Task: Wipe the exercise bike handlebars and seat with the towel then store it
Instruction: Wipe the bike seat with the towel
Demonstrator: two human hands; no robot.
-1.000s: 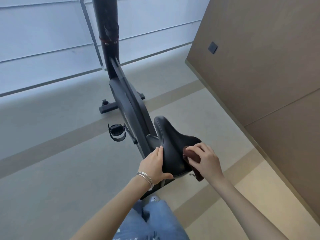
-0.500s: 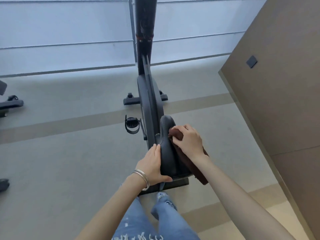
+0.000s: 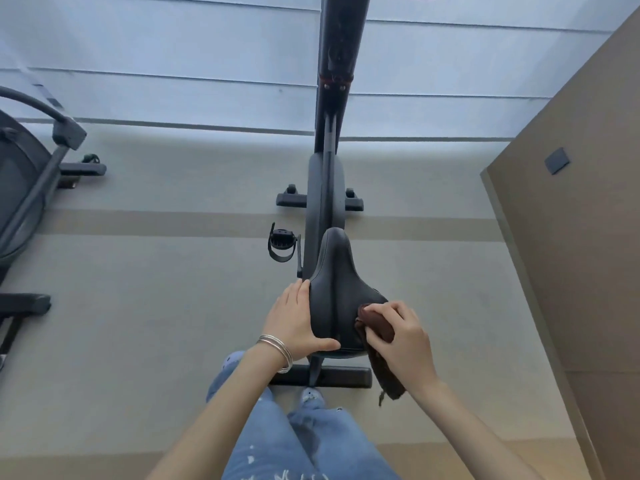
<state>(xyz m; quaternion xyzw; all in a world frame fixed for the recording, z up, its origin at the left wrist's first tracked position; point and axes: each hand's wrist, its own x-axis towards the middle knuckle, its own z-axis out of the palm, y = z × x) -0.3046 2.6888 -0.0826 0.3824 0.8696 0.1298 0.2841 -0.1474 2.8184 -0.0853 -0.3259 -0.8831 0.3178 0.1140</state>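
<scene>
Head view, straight down on the towel [image 3: 376,328]: dark brown, bunched on the rear right corner of the seat [image 3: 332,289], loose end hanging past the seat's edge. Held there by the right hand [image 3: 403,339], fingers curled over the cloth, gripping it and pressing it to the saddle. Seat black and padded, narrow nose pointing away, groove down the middle. Left hand [image 3: 294,320] laid flat against the seat's left side, fingers straight, thumb spread along the rear edge, nothing gripped; silver bangles [image 3: 277,348] on that wrist. Beyond the seat, dark bike frame [image 3: 323,195] and upright post [image 3: 341,46]. Strapped pedal [image 3: 282,242] just left of the frame. Rear foot bar [image 3: 343,375] below the seat, on the grey floor [image 3: 156,306]. Blue jeans [image 3: 298,441] nearest the camera. Another exercise machine [image 3: 24,188] far left, well apart. Brown wall panel [image 3: 571,254] on the right.
</scene>
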